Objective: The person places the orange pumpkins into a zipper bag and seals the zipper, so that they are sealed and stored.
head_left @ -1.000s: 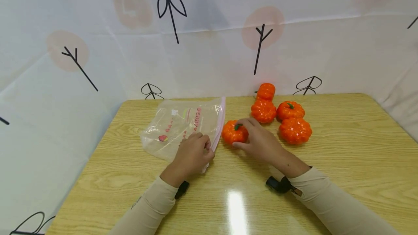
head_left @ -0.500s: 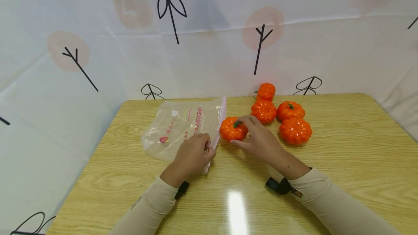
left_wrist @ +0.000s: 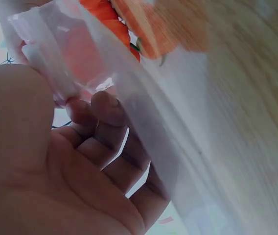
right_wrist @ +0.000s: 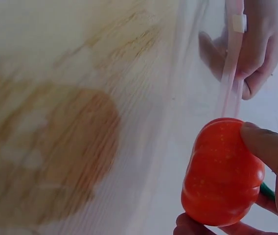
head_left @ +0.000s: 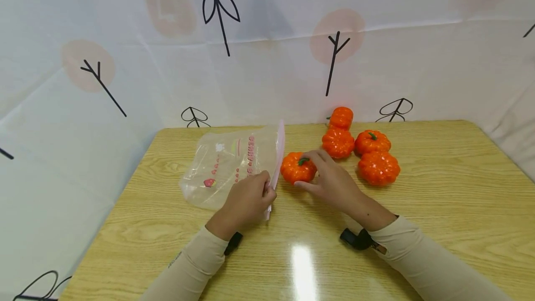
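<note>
A clear zip bag (head_left: pixel 225 166) with a pink edge and red print lies on the left part of the table. My left hand (head_left: pixel 247 199) pinches its pink edge near the front corner, and the edge is raised there. In the left wrist view, the thumb and forefinger grip the bag's plastic (left_wrist: pixel 85 54). My right hand (head_left: pixel 336 182) holds a small orange toy pumpkin (head_left: pixel 294 168) with a green stem, right beside the bag's pink edge. The right wrist view has the thumb on one side of the pumpkin (right_wrist: pixel 222 174) and fingers curled round the other.
Several more orange pumpkins stand at the back right: one against the wall cloth (head_left: pixel 342 117), one in front of it (head_left: pixel 337 143), and a touching pair, the rear pumpkin (head_left: pixel 372 141) and the front pumpkin (head_left: pixel 379 168). The wooden table (head_left: pixel 439 208) ends at a patterned cloth (head_left: pixel 267 73).
The right hand has brought the pumpkin slightly left, up to the bag's edge. The left hand has lifted the bag's pink edge, which now stands more upright and further left.
</note>
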Demonstrator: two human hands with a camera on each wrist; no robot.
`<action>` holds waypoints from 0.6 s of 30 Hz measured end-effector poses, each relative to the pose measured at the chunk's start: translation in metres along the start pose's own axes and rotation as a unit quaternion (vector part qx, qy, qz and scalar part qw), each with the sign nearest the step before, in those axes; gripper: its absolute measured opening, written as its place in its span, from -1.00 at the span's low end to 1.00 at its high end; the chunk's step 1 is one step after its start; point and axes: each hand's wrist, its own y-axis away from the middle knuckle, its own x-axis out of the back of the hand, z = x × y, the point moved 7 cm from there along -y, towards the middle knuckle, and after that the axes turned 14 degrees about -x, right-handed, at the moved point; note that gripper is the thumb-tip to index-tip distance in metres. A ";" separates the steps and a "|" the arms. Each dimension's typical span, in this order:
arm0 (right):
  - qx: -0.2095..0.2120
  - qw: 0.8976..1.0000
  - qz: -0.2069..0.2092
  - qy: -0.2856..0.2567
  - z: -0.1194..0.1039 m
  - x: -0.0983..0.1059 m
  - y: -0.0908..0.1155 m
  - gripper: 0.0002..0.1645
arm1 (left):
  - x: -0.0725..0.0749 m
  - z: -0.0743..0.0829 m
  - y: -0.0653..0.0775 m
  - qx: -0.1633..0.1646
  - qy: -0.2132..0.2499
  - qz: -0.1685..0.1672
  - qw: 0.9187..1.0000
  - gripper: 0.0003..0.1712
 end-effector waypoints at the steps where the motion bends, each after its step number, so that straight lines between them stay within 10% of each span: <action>1: 0.001 1.000 0.002 -0.002 0.000 0.001 0.000 -0.24 | 0.000 0.000 0.000 -0.001 0.001 -0.002 1.000 -0.83; 18: 0.044 0.997 0.034 -0.044 -0.011 0.009 0.007 -0.25 | 0.004 0.006 0.000 -0.049 -0.027 0.041 0.998 -0.77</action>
